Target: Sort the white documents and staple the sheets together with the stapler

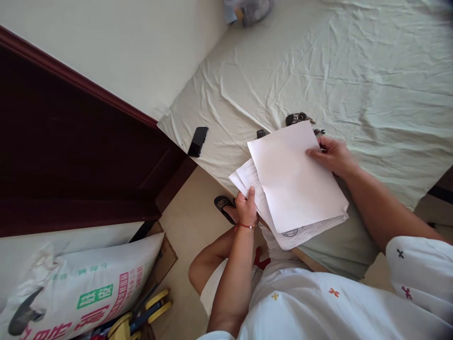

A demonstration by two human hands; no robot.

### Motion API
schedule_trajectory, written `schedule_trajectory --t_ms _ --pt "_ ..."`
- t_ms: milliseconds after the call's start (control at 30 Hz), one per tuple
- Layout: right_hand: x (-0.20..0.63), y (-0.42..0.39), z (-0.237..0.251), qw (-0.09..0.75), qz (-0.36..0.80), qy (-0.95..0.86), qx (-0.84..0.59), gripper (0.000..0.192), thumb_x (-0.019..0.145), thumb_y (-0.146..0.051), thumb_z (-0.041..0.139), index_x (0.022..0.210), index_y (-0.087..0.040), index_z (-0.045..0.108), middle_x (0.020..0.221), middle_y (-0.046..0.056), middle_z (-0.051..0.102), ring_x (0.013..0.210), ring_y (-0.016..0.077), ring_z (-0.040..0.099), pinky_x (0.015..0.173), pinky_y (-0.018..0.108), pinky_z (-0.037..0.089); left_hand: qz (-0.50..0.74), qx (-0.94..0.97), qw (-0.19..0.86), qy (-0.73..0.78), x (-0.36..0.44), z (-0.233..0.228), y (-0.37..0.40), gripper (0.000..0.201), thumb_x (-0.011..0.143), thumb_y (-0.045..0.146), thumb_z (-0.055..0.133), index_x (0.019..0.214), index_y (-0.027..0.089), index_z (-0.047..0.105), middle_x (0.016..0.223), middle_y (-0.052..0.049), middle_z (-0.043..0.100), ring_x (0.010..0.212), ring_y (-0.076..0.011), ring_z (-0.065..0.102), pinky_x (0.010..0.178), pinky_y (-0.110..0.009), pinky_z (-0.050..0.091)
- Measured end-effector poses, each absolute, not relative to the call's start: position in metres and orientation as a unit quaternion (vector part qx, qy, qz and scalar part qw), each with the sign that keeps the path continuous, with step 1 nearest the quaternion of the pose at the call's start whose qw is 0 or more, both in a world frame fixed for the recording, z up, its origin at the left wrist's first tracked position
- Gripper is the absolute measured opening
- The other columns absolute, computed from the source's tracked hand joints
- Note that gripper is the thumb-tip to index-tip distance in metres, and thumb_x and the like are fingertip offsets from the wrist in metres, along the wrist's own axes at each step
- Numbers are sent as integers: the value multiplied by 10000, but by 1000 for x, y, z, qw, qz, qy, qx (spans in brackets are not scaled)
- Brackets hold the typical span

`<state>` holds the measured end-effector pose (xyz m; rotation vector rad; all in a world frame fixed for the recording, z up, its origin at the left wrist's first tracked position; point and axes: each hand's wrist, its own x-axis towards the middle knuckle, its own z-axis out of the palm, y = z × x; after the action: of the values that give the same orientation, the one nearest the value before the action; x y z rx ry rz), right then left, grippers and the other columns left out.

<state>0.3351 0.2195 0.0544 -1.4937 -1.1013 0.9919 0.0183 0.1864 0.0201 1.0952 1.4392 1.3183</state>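
Sheets [295, 182]: matt white paper, smooth; lower ones printed. Bedsheet [354, 71]: pale green cloth, creased, matt. Headboard [71, 156]: dark wood, low sheen. Phone [197, 141]: black, glossy. Keys [296, 117]: metal. Sack [88, 288]: woven plastic, printed.

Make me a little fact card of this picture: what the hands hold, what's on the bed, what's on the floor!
left hand: grips the lower left edge of the papers
right hand: holds the right edge of the top sheet
papers: a stack fanned over the bed's edge, blank sheet on top, printed ones beneath
bed: wrinkled pale sheet
on bed: keys just behind the papers, a black phone near the corner
floor: a sandal beside the left hand, a printed sack lower left
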Motion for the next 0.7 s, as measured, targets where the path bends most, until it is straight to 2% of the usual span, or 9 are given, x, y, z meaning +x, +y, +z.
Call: schedule_trajectory --t_ms 133,233,367,467,600,667,700 --pt "335 222 53 421 320 -520 -671 269 752 -421 801 905 -222 703 734 26 648 683 210 590 570 308 432 533 439 433 580 20 24 187 546 791 647 831 1066 177 799 1120 -102 829 1105 -278 757 1021 -389 578" --pt "335 223 54 394 343 -537 -662 327 748 -467 803 937 -215 717 769 43 684 704 229 619 587 317 443 537 431 439 577 20 26 187 550 780 641 844 1076 181 796 1089 -92 831 1111 -279 755 1029 -390 574" --pt "337 221 51 368 402 -543 -639 347 788 -552 769 872 -218 728 733 34 679 655 219 610 559 318 431 533 435 440 577 19 24 187 527 800 635 829 1060 178 801 1067 -88 831 1095 -273 750 1018 -381 566" --pt "338 221 47 367 401 -549 -635 352 804 -576 764 818 -229 704 711 37 668 629 212 586 537 324 423 551 414 447 571 19 21 187 468 839 616 784 1010 182 805 1049 -74 827 1081 -259 741 1004 -357 557" --pt "337 222 44 356 379 -559 -646 339 811 -549 768 739 -244 637 670 41 624 632 221 562 556 345 422 575 362 461 571 18 19 186 346 819 525 769 889 187 787 943 -48 810 994 -242 737 960 -336 559" --pt "337 222 43 358 374 -557 -650 338 816 -532 771 719 -250 612 667 43 616 649 231 563 577 359 434 566 372 466 570 19 21 186 334 835 510 749 928 190 784 996 -60 813 1031 -248 736 975 -336 556" --pt "337 222 42 363 373 -552 -651 345 818 -534 773 715 -253 603 665 43 611 657 236 565 586 365 440 563 382 466 566 20 23 186 361 850 512 746 1016 194 782 1067 -73 813 1083 -254 733 1000 -337 552"
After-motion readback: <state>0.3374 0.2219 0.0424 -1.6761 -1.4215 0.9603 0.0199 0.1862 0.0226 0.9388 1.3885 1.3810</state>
